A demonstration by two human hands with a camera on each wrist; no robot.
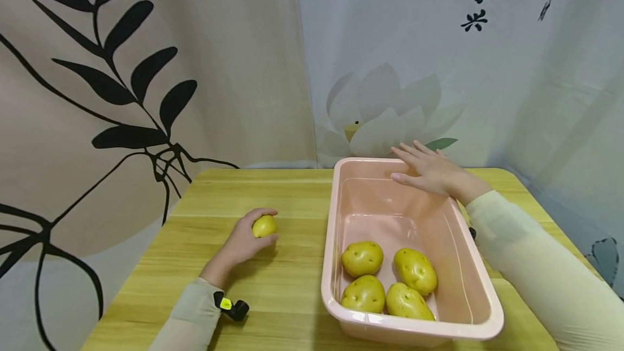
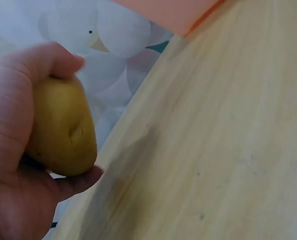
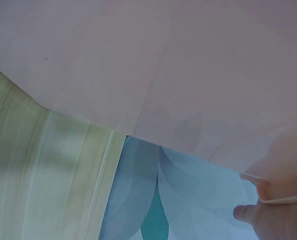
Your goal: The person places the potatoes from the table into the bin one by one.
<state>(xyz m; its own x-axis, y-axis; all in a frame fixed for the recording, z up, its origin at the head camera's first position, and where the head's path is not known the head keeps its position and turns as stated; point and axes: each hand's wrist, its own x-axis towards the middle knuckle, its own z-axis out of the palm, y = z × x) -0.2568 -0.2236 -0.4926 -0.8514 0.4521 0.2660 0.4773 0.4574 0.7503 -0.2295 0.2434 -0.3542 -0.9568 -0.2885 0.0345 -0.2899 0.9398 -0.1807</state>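
Note:
My left hand (image 1: 246, 238) grips a yellow potato (image 1: 264, 226) over the left part of the table, thumb on one side and fingers on the other. In the left wrist view the same potato (image 2: 63, 127) shows a dimple and appears raised off the wood. My right hand (image 1: 431, 171) lies across the far right corner of a pink plastic basin (image 1: 474, 264), its fingers stretched out. The right wrist view shows the basin's outer wall (image 3: 138, 65) and part of that hand at the rim. Several potatoes (image 1: 363, 258) lie in the near end of the basin.
The basin stands on the right half of a wooden table (image 1: 292, 286). Behind the table's far edge hangs a printed curtain (image 1: 253, 69) with dark leaves and a pale flower. A small black device (image 1: 233, 306) is strapped to the left wrist.

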